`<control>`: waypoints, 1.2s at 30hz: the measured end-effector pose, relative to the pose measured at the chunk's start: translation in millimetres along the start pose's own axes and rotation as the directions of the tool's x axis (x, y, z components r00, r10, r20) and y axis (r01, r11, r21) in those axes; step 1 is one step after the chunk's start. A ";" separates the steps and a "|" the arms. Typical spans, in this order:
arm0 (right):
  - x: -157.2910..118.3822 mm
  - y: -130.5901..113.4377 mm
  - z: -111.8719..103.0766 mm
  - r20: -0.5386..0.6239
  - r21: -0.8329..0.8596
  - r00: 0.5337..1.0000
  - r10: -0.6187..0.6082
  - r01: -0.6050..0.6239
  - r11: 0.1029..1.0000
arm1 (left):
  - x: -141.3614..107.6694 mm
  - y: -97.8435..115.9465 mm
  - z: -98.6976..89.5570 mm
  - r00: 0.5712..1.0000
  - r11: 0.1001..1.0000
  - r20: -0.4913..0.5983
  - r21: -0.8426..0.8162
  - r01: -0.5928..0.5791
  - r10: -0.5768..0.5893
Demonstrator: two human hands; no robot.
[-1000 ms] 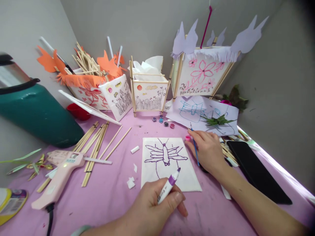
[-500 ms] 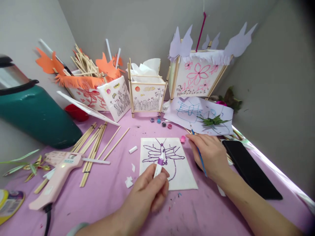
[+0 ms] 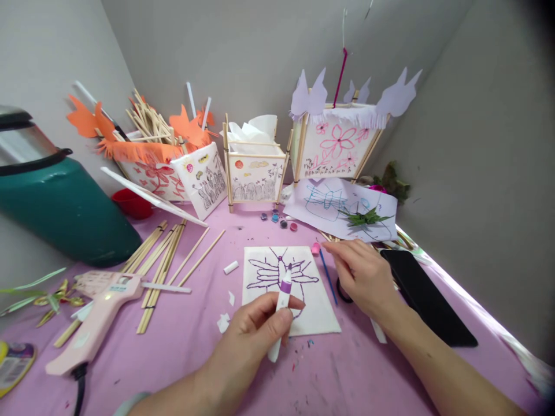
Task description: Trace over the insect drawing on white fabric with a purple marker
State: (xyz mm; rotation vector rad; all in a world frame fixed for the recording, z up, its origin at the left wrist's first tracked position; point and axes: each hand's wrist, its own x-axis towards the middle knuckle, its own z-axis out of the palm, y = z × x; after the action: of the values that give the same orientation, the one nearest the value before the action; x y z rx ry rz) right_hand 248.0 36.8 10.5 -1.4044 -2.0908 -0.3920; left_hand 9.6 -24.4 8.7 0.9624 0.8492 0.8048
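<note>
My left hand [image 3: 255, 332] grips a white marker [image 3: 284, 294] with a purple band, its dark tip pointing up over the square white panel [image 3: 269, 312]. A purple line drawing of a winged insect covers the panel's upper part. My right hand [image 3: 359, 277] is to the right of the panel, holding nothing, with its fingers loosely bent and apart. Between that hand and the panel, a thin blue brush [image 3: 328, 276] lies on the pink cloth, beside a small pink paint pot [image 3: 315, 249].
A glue gun [image 3: 102, 320], wooden sticks [image 3: 162, 260] and a teal bottle [image 3: 65, 208] stand or lie at left. Decorated boxes [image 3: 255, 176] line the back. A black phone [image 3: 429, 297] lies at right, below a sheet with a blue drawing [image 3: 299, 205].
My right hand has let go of the blue brush, which now lies on the cloth. The marker sits more upright in my left hand. The whole view has shifted slightly.
</note>
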 end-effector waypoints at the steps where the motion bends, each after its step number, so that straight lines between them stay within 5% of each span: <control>1: 2.6 0.1 1.1 0.019 0.011 1.000 0.019 -0.019 1.000 | -0.1 1.2 0.6 1.000 1.000 0.005 -0.018 -0.004 0.005; 9: 22.3 15.8 27.5 0.299 -0.034 0.953 0.044 -0.035 0.999 | 1.8 5.7 3.8 0.999 0.987 -0.020 -0.159 -0.035 0.032; 12: 22.9 8.8 24.3 0.204 0.024 0.978 0.054 -0.060 0.998 | 3.1 7.4 2.2 0.999 0.969 -0.016 -0.242 -0.054 0.052; 16: 18.1 -26.4 -1.5 -0.009 0.296 0.996 -0.085 0.084 0.951 | 2.4 11.3 2.2 0.999 0.964 -0.033 -0.266 -0.025 0.017; 21: 0.2 -75.0 -14.1 -0.142 0.432 0.931 -0.336 0.364 0.825 | 0.7 10.7 2.6 1.000 0.977 -0.026 -0.214 0.003 -0.009; 25: -7.9 -85.0 -5.6 -0.246 0.454 0.915 -0.319 0.400 0.796 | 3.3 10.5 -0.4 0.999 0.981 -0.028 -0.193 0.019 -0.025; 36: -5.7 -86.3 -4.3 -0.199 0.245 0.935 -0.293 0.337 0.909 | 5.5 9.9 -3.3 0.994 0.985 -0.049 -0.149 0.087 -0.095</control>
State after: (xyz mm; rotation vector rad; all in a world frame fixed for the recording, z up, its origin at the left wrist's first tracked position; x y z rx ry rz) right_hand 172.1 -4.4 17.1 -0.8473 -2.1459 -0.3123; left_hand 7.2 -15.0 15.3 0.7689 0.8636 0.8064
